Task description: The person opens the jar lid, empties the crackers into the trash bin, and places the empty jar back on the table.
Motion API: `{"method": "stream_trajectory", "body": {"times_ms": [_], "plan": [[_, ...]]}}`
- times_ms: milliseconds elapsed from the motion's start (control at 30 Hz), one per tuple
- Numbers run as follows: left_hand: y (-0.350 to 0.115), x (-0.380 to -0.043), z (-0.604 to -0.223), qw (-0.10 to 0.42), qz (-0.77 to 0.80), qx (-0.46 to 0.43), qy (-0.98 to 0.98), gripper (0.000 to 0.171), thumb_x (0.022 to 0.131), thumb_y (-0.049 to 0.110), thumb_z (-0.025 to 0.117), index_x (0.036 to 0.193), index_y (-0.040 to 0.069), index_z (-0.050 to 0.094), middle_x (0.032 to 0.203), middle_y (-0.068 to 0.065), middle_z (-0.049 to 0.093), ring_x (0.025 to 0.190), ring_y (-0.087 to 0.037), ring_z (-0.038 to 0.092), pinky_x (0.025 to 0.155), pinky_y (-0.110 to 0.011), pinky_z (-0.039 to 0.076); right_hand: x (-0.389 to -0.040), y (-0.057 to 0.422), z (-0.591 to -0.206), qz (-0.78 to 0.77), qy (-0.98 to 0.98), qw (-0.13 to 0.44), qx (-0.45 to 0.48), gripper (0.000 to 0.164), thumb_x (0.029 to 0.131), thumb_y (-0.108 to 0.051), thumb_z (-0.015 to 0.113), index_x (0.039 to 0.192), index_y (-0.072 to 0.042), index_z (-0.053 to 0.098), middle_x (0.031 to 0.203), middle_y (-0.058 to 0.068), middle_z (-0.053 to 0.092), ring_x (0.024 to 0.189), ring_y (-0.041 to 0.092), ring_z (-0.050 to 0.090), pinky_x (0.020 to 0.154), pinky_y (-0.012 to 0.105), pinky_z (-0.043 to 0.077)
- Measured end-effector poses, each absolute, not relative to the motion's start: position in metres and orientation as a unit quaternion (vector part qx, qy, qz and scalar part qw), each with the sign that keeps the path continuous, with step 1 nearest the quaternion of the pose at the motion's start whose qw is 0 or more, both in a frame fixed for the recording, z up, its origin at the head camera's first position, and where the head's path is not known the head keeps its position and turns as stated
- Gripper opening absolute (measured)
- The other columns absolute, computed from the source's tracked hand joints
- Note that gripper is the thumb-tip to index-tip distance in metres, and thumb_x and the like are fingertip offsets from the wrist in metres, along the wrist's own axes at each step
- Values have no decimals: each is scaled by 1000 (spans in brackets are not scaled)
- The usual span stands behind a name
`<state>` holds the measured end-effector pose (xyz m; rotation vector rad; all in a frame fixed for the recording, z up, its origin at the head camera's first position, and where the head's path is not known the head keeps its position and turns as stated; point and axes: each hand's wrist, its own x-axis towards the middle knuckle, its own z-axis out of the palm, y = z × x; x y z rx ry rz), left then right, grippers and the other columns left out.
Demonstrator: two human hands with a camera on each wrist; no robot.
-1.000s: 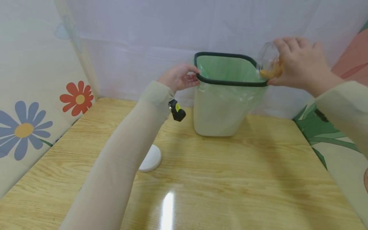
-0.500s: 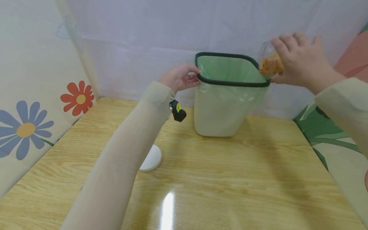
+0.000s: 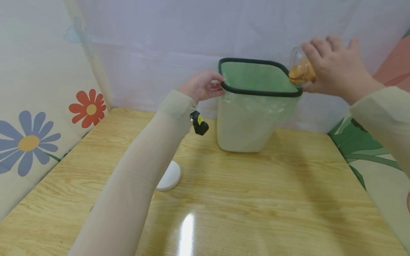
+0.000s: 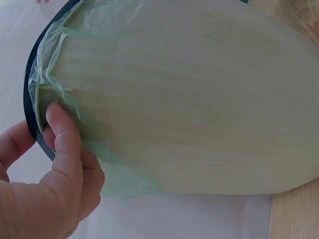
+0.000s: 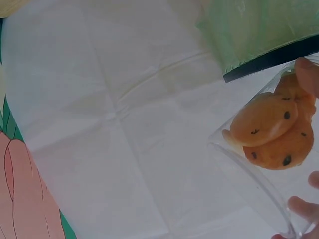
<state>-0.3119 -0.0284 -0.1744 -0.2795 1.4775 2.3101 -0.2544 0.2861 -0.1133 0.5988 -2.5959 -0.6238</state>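
My left hand pinches the dark rim of a pale waste bin lined with a green plastic bag. In the left wrist view, the fingers press on the bag's outer fold while the thumb lies across the rim. My right hand grips a clear jar, tilted right beside the bin's right rim. Inside the jar lie orange, rounded pieces with small dark spots, gathered at the end near the rim. The hand hides part of the jar in the head view.
A round white lid lies on the wooden table, partly covered by the left forearm. Behind the bin hangs a white cloth backdrop. Flower-printed panels stand at both sides.
The right hand has turned the jar slightly, and the orange pieces in it have shifted toward its lower end by the bin rim. The left hand keeps its hold on the rim.
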Motion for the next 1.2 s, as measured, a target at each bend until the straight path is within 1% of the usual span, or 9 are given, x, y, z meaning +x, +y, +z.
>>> {"method": "stream_trajectory", "body": {"times_ms": [133, 367, 500, 633, 833, 1067, 1200], "plan": [[-28, -312, -174, 195, 821, -99, 527, 55, 92, -10, 54, 141, 12, 42, 100, -10, 49, 89, -18, 53, 97, -33, 48, -254, 285, -113, -237, -926, 199, 217, 114, 71, -32, 85, 150, 1, 11, 144, 34, 23, 129, 56, 21, 96, 79, 18], [-27, -312, -174, 197, 822, -96, 526, 56, 92, -10, 54, 141, 12, 40, 99, -10, 48, 89, -18, 53, 97, -33, 48, -255, 286, -112, -241, -910, 226, 251, 112, 65, -27, 89, 147, 2, 18, 140, 34, 27, 126, 57, 24, 95, 80, 21], [-26, -312, -174, 195, 823, -101, 524, 55, 91, -10, 56, 140, 12, 41, 98, -10, 49, 88, -18, 53, 96, -33, 48, -256, 285, -110, -248, -904, 230, 261, 112, 63, -26, 90, 146, 1, 19, 139, 33, 28, 126, 57, 25, 95, 80, 21], [-26, -311, -174, 196, 824, -99, 522, 55, 92, -10, 55, 141, 12, 41, 99, -10, 49, 90, -18, 53, 96, -32, 48, -256, 285, -110, -249, -902, 231, 266, 112, 63, -26, 90, 146, 1, 19, 139, 33, 29, 126, 57, 25, 95, 80, 20], [-25, -312, -174, 198, 825, -107, 519, 57, 92, -10, 54, 143, 14, 40, 101, -10, 50, 85, -19, 53, 97, -34, 48, -255, 284, -109, -247, -898, 234, 277, 112, 63, -27, 90, 146, 1, 21, 138, 32, 30, 126, 57, 26, 95, 80, 20], [-25, -313, -174, 198, 820, -99, 527, 57, 92, -10, 55, 142, 13, 39, 100, -10, 49, 90, -18, 53, 96, -33, 48, -256, 283, -109, -281, -889, 235, 273, 113, 63, -30, 90, 146, 3, 20, 139, 32, 29, 127, 56, 25, 92, 80, 24], [-25, -312, -174, 198, 820, -103, 527, 55, 92, -10, 55, 140, 13, 41, 99, -10, 49, 91, -18, 54, 95, -32, 49, -255, 284, -109, -297, -879, 246, 279, 115, 61, -30, 91, 146, 3, 22, 138, 31, 31, 126, 56, 27, 91, 80, 26]]}}
